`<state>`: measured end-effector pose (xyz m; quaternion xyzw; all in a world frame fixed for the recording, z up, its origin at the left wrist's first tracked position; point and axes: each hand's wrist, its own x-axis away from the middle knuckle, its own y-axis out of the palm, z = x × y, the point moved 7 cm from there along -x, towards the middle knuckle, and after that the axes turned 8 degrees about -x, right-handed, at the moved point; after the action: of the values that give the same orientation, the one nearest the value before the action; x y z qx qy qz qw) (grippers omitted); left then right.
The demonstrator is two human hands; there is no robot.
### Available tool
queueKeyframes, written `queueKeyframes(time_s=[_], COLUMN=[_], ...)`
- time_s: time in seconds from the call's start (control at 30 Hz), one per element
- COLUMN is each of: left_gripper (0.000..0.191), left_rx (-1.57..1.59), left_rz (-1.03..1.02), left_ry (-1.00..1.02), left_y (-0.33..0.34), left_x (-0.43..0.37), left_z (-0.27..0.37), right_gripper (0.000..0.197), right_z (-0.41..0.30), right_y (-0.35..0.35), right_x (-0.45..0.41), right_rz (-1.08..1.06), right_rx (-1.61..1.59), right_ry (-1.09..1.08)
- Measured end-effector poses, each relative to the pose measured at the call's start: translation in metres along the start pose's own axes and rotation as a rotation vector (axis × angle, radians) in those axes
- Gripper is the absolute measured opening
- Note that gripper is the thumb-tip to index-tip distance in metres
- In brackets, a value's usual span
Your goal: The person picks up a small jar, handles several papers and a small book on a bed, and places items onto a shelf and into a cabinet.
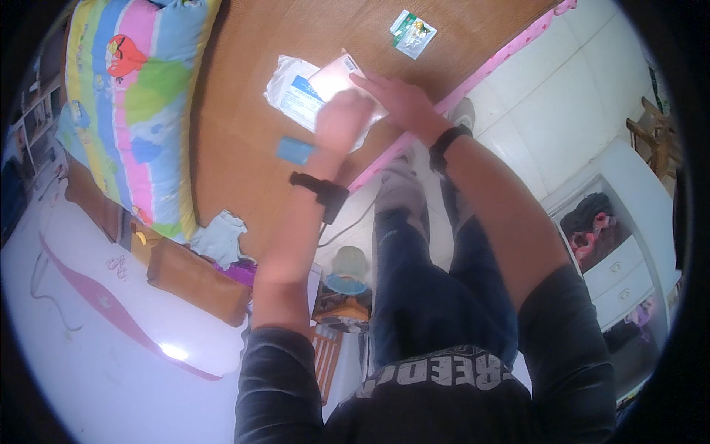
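Observation:
A pale pink flat packet or booklet (333,75) with a printed code lies partly over a white and blue printed wrapper (294,100) on the brown bed mat. My left hand (344,119), blurred and curled, is over the lower part of the pink item; whether it grips anything is hidden. My right hand (396,100) rests with extended fingers at the pink item's right edge. A small blue rectangular thing (295,150) lies beside my left wrist. Farther up on the mat is a green and silver sachet (413,34). Both wrists wear black bands.
A colourful striped cushion or quilt (150,111) lies on the left of the mat (238,161). A pale cloth (222,238) is at its lower edge. Pink fabric (471,77) edges the bed. A white cabinet (615,272) stands right; a tub (349,266) is below.

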<state>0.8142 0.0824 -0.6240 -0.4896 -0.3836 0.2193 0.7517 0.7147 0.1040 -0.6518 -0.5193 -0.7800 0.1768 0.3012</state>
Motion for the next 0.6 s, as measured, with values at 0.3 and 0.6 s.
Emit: queueKeyframes(time_s=[0.3, 0.6], left_gripper=[0.011, 0.029], left_rx=[0.074, 0.529], left_rz=[0.125, 0.215], left_ry=[-0.064, -1.156], left_y=[0.001, 0.061], left_x=[0.029, 0.110], left_z=[-0.014, -0.166], right_gripper=[0.083, 0.075], right_z=[-0.017, -0.002], right_y=[-0.001, 0.024], right_x=[-0.001, -0.035], right_rz=[-0.029, 0.130], right_rx=[-0.031, -0.436], right_ry=[-0.063, 0.209])
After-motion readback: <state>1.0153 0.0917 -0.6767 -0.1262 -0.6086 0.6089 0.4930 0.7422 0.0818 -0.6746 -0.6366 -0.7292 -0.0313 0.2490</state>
